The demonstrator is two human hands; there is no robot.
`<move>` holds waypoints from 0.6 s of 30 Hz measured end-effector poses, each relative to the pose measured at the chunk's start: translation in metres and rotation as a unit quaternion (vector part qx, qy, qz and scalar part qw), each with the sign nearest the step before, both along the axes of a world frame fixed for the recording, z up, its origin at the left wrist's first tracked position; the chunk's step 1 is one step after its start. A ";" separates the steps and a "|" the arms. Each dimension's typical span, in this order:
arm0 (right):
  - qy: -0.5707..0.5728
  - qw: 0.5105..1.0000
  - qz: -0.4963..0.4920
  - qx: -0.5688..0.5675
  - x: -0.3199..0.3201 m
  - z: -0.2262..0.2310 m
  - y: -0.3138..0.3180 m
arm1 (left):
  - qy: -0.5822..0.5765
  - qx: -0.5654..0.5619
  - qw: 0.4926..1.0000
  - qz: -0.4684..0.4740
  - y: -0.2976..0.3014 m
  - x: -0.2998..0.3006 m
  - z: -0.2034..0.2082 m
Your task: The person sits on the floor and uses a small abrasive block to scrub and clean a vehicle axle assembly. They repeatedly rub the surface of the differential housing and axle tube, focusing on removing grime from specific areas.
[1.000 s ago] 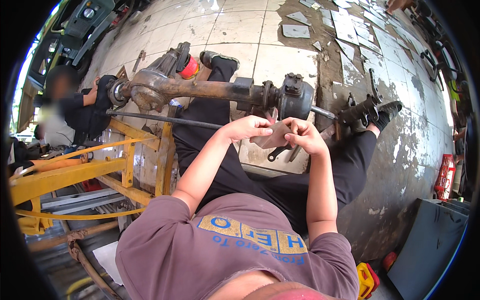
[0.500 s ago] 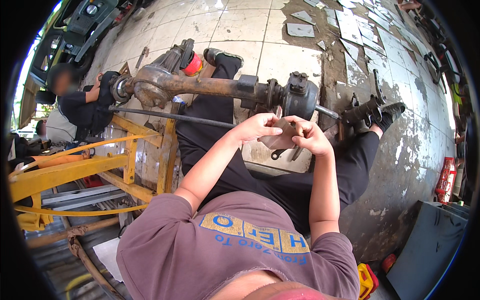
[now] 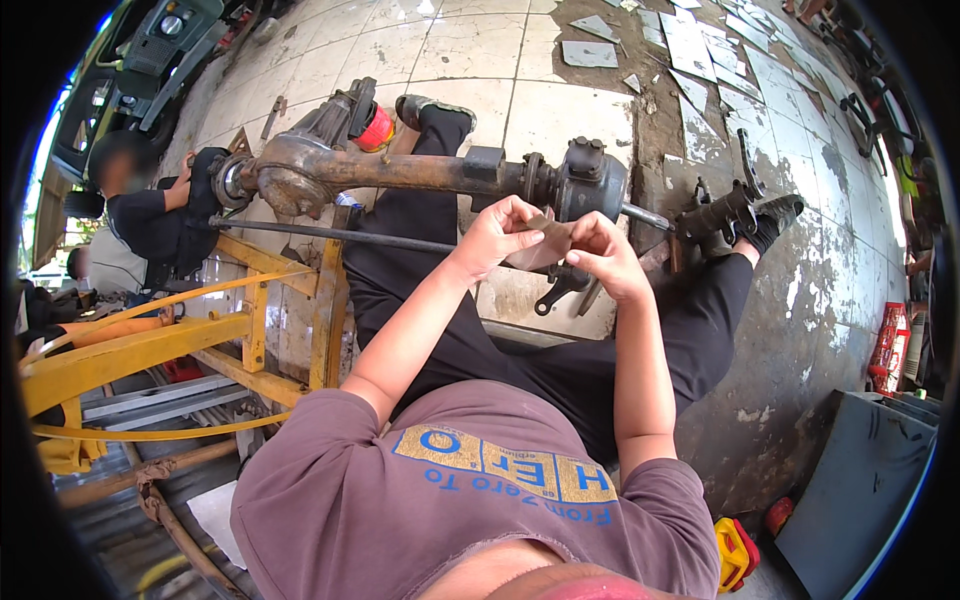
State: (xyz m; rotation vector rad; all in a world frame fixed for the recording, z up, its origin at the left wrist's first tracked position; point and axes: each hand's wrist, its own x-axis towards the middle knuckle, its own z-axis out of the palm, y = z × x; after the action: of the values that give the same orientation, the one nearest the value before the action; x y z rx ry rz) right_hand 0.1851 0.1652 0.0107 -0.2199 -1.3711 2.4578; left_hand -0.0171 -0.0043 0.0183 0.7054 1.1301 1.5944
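A small piece of sandpaper [image 3: 545, 248], thin and grey-brown, is stretched between my two hands in front of the axle. My left hand [image 3: 490, 242] pinches its left side between thumb and fingers. At the other side, my right hand [image 3: 612, 258] is closed on it with thumb and forefinger. Just beyond my hands lies a rusty axle housing [image 3: 410, 172] with a dark round hub [image 3: 596, 195] at its right end. Below the sandpaper, the ringed end of a dark metal part [image 3: 545, 305] shows; the rest of it is partly hidden.
Left of my legs stands a yellow metal frame [image 3: 140, 352], and a long dark rod [image 3: 340, 235] runs beside the axle. A dark metal assembly [image 3: 715, 218] lies by my right foot. Another person [image 3: 150, 215] sits at the far left. Broken tiles [image 3: 690, 45] lie at the back right.
The sandpaper has been turned and bunched between my fingers, so less of its face shows. Both hands have shifted slightly up and left, and the view has moved a little.
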 end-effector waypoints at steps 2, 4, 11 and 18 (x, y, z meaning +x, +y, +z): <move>-0.026 0.999 -0.001 -0.044 -0.008 -0.004 -0.009 | -0.054 0.013 0.998 0.011 0.001 -0.003 -0.001; -0.029 0.995 -0.019 -0.094 -0.018 -0.006 -0.022 | -0.139 0.033 0.989 0.044 0.001 -0.001 -0.001; 0.002 0.999 -0.019 -0.040 -0.028 -0.008 -0.040 | -0.131 0.054 0.983 0.119 0.001 -0.002 -0.007; -0.037 0.994 -0.070 -0.071 -0.028 -0.007 -0.048 | 0.024 0.041 0.986 0.161 -0.004 0.002 -0.011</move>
State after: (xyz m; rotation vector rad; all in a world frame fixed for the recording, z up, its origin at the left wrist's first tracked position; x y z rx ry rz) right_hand 0.1572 0.1173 0.0041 -0.4284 -1.1664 2.4520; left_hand -0.0146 -0.0080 0.0077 0.6409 1.2691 1.9127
